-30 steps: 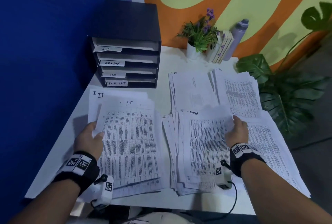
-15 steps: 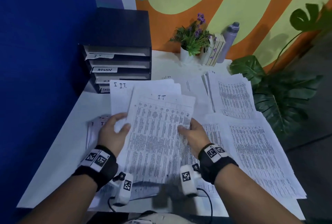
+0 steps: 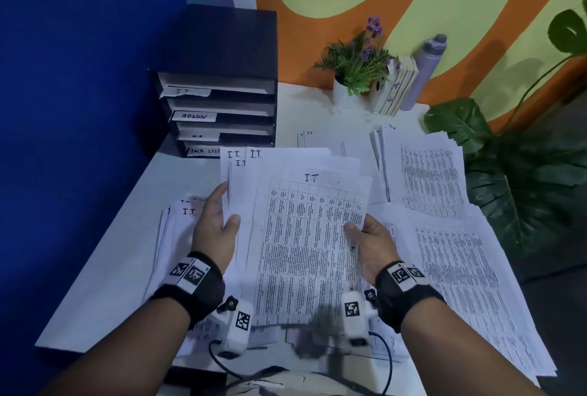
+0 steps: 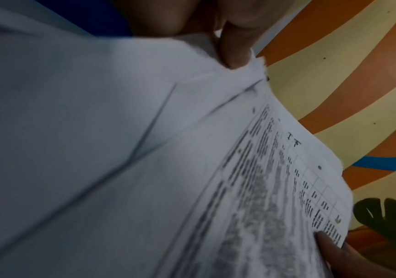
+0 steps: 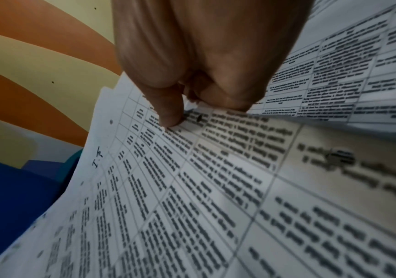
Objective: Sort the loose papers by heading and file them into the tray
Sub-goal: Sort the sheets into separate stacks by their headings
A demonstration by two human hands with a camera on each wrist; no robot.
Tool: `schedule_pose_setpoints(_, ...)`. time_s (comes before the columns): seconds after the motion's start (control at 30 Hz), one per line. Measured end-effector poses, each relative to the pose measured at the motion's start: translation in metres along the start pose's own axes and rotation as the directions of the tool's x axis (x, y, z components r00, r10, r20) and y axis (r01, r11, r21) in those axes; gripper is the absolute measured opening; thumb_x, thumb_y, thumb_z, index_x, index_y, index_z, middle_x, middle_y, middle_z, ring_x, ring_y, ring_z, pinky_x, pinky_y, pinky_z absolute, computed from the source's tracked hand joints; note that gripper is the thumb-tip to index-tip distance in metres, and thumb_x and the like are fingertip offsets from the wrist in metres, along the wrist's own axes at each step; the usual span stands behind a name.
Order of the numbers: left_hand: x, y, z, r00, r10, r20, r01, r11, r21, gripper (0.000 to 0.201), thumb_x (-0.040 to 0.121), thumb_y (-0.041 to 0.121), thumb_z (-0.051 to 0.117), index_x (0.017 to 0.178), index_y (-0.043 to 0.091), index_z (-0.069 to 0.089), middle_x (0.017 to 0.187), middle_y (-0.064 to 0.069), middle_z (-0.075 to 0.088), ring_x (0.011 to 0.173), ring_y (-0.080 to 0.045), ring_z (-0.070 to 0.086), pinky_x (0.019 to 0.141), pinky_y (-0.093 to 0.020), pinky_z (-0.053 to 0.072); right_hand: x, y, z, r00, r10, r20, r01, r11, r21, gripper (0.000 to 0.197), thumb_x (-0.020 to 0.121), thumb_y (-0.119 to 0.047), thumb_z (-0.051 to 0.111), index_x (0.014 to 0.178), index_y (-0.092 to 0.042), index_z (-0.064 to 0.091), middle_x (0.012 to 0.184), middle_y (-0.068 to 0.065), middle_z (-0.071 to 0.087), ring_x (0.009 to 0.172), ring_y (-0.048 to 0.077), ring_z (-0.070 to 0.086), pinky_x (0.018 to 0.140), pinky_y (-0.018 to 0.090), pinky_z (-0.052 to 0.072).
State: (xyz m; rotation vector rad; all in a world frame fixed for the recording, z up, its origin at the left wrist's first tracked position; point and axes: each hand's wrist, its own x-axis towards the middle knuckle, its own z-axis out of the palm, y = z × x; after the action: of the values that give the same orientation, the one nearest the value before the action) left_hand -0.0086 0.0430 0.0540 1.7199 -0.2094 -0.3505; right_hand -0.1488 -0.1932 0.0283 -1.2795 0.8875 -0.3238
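A fanned stack of white printed sheets headed "I.T" [image 3: 305, 237] is lifted off the white table [image 3: 127, 252], tilted up toward me. My left hand [image 3: 219, 224] grips its left edge, thumb on top [image 4: 234, 54]. My right hand [image 3: 365, 233] pinches its right edge, thumb on the printed table [image 5: 168, 112]. The black paper tray [image 3: 222, 90] stands at the back left, with slots labelled IT, ADMIN, H.R and TASK LIST. More I.T sheets [image 3: 184, 214] lie under my left hand.
Other paper piles lie at the back middle [image 3: 330, 141], back right [image 3: 422, 167] and right [image 3: 460, 268]. A potted plant [image 3: 355, 68], small books [image 3: 397, 84] and a grey bottle [image 3: 425, 68] stand at the back wall. A big leafy plant [image 3: 514, 173] is right of the table.
My right hand left the middle pile and came over to the I.T stack. Both hands have lifted the stack off the table and brought it toward the middle.
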Motion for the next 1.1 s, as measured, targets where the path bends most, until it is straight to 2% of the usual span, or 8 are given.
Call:
schedule_pose_setpoints(0.3, 0.002, -0.007, 0.008, 0.991, -0.077, -0.108, 0.079, 0.997, 0.015, 0.033, 0.087, 0.015, 0.070, 0.110, 0.039, 0.067, 0.125, 0.017, 0.057, 0.119, 0.000, 0.050, 0.106, -0.028, 0.039, 0.010, 0.002, -0.007, 0.995, 0.049, 0.084, -0.051, 0.998, 0.030, 0.003, 0.093, 0.002, 0.058, 0.091, 0.000, 0.056, 0.092, 0.017, 0.061, 0.094, 0.022, 0.058, 0.100, 0.038, 0.042)
schedule_pose_setpoints(0.4, 0.006, -0.014, 0.009, 0.992, -0.102, -0.070, 0.108, 0.991, 0.078, 0.018, 0.087, 0.025, 0.069, 0.092, 0.042, 0.071, 0.111, 0.006, 0.069, 0.112, -0.012, 0.059, 0.095, -0.026, 0.044, 0.016, 0.006, -0.010, 0.995, 0.067, 0.075, -0.073, 0.995, 0.072, 0.034, 0.092, 0.005, 0.057, 0.070, -0.013, 0.037, 0.080, 0.010, 0.041, 0.090, 0.020, 0.047, 0.098, 0.038, 0.035)
schedule_pose_setpoints(0.5, 0.009, -0.021, 0.010, 0.989, -0.147, -0.011, 0.148, 0.981, 0.130, 0.037, 0.091, 0.017, 0.064, 0.119, 0.040, 0.062, 0.129, -0.009, 0.059, 0.122, -0.028, 0.053, 0.094, -0.025, 0.041, 0.022, 0.008, -0.010, 0.993, 0.096, 0.067, -0.105, 0.985, 0.135, 0.041, 0.092, 0.007, 0.056, 0.066, -0.017, 0.034, 0.073, 0.003, 0.046, 0.092, 0.019, 0.055, 0.099, 0.034, 0.034)
schedule_pose_setpoints(0.63, 0.011, -0.022, 0.009, 0.991, -0.129, -0.038, 0.133, 0.982, 0.135, 0.073, 0.084, 0.008, 0.072, 0.138, 0.045, 0.041, 0.137, 0.015, 0.040, 0.119, -0.011, 0.048, 0.096, -0.025, 0.039, 0.026, 0.006, -0.008, 0.991, 0.121, 0.065, -0.131, 0.975, 0.180, 0.039, 0.092, 0.011, 0.052, 0.065, -0.014, 0.039, 0.062, -0.005, 0.051, 0.084, 0.016, 0.054, 0.092, 0.031, 0.037)
schedule_pose_setpoints(0.73, 0.016, -0.026, 0.006, 0.990, -0.130, -0.049, 0.134, 0.987, 0.090, 0.090, 0.075, 0.009, 0.080, 0.140, 0.051, 0.035, 0.131, 0.036, 0.029, 0.131, -0.006, 0.040, 0.108, -0.030, 0.035, 0.031, 0.006, -0.011, 0.985, 0.159, 0.066, -0.168, 0.969, 0.179, 0.035, 0.089, 0.013, 0.054, 0.069, -0.015, 0.045, 0.073, 0.000, 0.054, 0.087, 0.018, 0.056, 0.098, 0.033, 0.038)
schedule_pose_setpoints(0.87, 0.021, -0.023, 0.008, 0.992, -0.124, -0.024, 0.126, 0.987, 0.096, 0.100, 0.076, 0.010, 0.080, 0.143, 0.057, 0.022, 0.141, 0.028, 0.020, 0.134, 0.006, 0.021, 0.113, -0.029, 0.024, 0.039, 0.008, -0.013, 0.975, 0.223, 0.021, -0.224, 0.962, 0.158, 0.028, 0.086, 0.012, 0.058, 0.078, -0.013, 0.046, 0.087, 0.007, 0.061, 0.103, 0.024, 0.060, 0.109, 0.041, 0.032)
schedule_pose_setpoints(1.0, 0.021, -0.021, 0.014, 0.992, -0.100, 0.070, 0.086, 0.980, 0.177, 0.107, 0.079, 0.021, 0.078, 0.145, 0.057, 0.001, 0.156, 0.010, 0.028, 0.137, -0.015, 0.039, 0.112, -0.048, 0.033, 0.041, 0.007, 0.000, 0.985, 0.156, 0.078, -0.164, 0.981, 0.107, 0.027, 0.090, 0.010, 0.054, 0.077, -0.013, 0.052, 0.092, 0.003, 0.064, 0.098, 0.020, 0.059, 0.107, 0.043, 0.035)
schedule_pose_setpoints(1.1, 0.018, -0.015, 0.025, 0.985, -0.108, 0.132, 0.060, 0.945, 0.323, 0.106, 0.086, 0.011, 0.070, 0.150, 0.045, -0.007, 0.161, 0.009, 0.013, 0.143, -0.012, 0.023, 0.111, -0.031, 0.020, 0.044, 0.005, 0.017, 0.981, 0.124, 0.149, -0.127, 0.992, 0.013, 0.026, 0.096, -0.001, 0.053, 0.118, -0.016, 0.055, 0.120, -0.002, 0.063, 0.113, 0.015, 0.057, 0.110, 0.043, 0.035)
